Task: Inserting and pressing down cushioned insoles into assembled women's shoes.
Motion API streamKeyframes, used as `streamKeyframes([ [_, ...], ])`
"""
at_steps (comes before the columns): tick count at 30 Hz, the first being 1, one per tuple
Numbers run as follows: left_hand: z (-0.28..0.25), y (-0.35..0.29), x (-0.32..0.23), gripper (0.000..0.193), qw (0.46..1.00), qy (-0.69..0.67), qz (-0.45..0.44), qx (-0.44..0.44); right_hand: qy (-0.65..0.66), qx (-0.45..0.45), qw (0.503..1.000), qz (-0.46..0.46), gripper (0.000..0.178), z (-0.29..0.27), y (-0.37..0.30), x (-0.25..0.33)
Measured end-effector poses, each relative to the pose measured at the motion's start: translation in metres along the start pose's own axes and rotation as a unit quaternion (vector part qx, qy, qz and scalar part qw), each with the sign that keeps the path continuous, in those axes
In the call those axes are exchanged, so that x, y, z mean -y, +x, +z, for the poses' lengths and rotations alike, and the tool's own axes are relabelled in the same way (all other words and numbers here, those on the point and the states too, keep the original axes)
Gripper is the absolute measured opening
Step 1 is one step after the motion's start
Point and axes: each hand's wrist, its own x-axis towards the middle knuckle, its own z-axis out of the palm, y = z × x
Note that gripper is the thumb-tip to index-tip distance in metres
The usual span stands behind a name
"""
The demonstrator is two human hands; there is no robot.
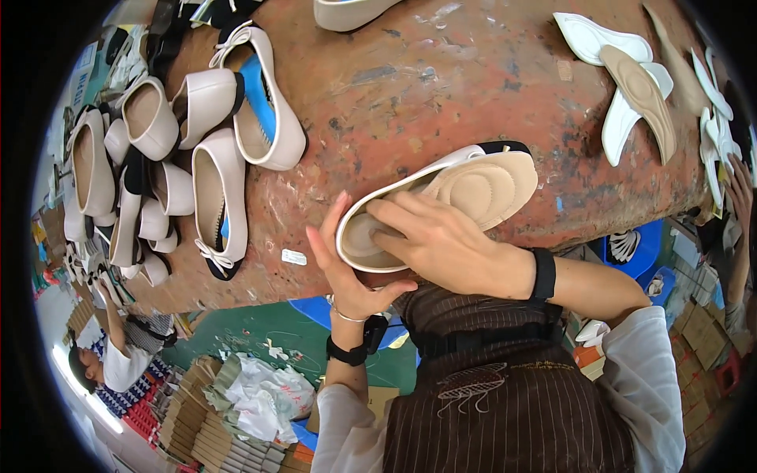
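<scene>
A pale flat shoe (pixel 441 163) with a black toe lies at the table's near edge, its heel toward my left hand. My left hand (pixel 347 272) cups the heel from outside, fingers up along its back and thumb below. A beige padded insole (pixel 493 189) sits partly in the shoe, its broad front end sticking out over the side near the toe. My right hand (pixel 441 240) reaches into the heel, its fingers bent and pressing on the insole's rear part. The fingertips of that hand are partly hidden inside the shoe.
Several pale flats with black toes, such as one with blue filling (pixel 268 130), crowd the table's left. White and beige insoles (pixel 639 87) lie far right. A small white label (pixel 294 258) is near the front edge. Co-workers are at both sides, one by stacked boxes (pixel 114 359).
</scene>
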Motion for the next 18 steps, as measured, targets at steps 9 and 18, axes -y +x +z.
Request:
streamKeyframes([
  [9, -0.01, 0.01, -0.004, 0.042, 0.996, 0.083, -0.033, 0.018, -0.034, 0.069, 0.994, -0.084, 0.039, 0.007, 0.0, 0.004],
  [18, 0.004, 0.013, -0.015, 0.021, 0.995, 0.068, -0.057, -0.047, -0.168, 0.05, 0.984, 0.001, 0.029, -0.019, -0.031, 0.01],
])
